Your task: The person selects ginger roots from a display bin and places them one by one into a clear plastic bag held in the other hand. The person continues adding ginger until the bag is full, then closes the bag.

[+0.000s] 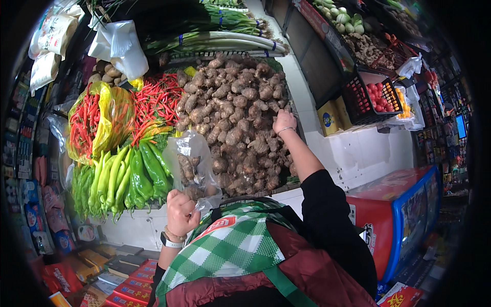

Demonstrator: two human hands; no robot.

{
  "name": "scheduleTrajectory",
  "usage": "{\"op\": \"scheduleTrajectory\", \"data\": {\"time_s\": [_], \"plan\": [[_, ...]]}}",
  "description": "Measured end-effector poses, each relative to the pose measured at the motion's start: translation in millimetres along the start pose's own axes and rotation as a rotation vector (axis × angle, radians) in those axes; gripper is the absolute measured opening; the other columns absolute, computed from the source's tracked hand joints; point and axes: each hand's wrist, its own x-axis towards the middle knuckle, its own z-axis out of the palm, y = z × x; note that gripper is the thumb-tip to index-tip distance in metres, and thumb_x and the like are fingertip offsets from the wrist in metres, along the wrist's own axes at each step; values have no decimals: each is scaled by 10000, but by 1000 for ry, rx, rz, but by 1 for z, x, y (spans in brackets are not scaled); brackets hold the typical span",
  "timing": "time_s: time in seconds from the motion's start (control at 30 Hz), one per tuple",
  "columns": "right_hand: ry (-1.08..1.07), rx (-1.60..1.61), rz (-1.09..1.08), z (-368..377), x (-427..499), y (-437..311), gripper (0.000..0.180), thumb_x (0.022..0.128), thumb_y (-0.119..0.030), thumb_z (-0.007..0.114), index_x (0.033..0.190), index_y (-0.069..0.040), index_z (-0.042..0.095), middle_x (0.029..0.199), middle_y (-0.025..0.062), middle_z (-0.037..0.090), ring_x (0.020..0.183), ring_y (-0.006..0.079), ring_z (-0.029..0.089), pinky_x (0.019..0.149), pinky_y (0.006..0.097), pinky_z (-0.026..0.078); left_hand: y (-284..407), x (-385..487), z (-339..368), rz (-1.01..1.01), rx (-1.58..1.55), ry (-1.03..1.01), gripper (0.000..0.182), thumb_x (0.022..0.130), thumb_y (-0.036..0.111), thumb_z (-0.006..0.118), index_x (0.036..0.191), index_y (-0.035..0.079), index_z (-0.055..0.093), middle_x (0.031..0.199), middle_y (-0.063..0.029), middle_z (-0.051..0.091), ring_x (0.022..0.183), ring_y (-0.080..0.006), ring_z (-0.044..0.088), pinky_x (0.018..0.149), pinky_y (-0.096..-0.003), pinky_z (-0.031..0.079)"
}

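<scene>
A large heap of brown taro corms is spread on the stand in front of me. My left hand is closed on the edge of a clear plastic bag, which lies against the near left side of the heap. Several taro corms show through the plastic. At the heap's right edge, my right hand rests with its fingertips among the corms. Those fingertips are partly hidden, so whether they grip a corm is unclear.
Green peppers and red chillies lie left of the heap, beside a yellow bag of chillies. Leeks lie behind. To the right are a black crate of tomatoes and a red freezer.
</scene>
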Motion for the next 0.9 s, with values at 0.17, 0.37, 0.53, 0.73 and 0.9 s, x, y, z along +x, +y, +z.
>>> {"op": "scheduleTrajectory", "data": {"time_s": [0.17,0.37,0.53,0.73,0.9], "plan": [[-198,555,-171,-23,-13,26,598,825,-206,765,1359,-63,540,1358,151,563,1299,324,510,1052,414,453,2,3,1,-21,6,43,134,548,59,621,586,61,493,605,-66,426,605,-300,470,698,-415,404],[-789,1862,-268,-46,-70,31,630,880,-28,653,1465,-123,441,1342,159,556,1171,342,607,995,413,515,5,11,4,15,-3,46,140,544,59,620,586,60,487,604,-67,410,603,-295,467,702,-412,410],[-844,2086,-329,-49,-105,12,513,875,-18,627,1363,-120,506,1211,143,596,928,254,612,706,309,522,6,14,4,-45,-4,-31,128,545,60,622,594,50,504,605,-70,410,607,-295,478,731,-417,428],[-784,2093,-133,-46,-115,-4,365,1013,-419,496,1011,-66,588,866,58,636,498,133,446,490,264,367,-3,11,1,-23,-133,-86,118,562,69,622,604,45,515,608,-79,418,614,-299,491,754,-423,438],[-684,2143,101,-48,-131,-14,396,1021,-442,455,1050,-71,589,831,74,639,498,166,471,493,292,353,-7,8,-3,-17,-148,-147,122,584,87,628,615,45,517,627,-88,429,632,-309,488,767,-425,427]]}}
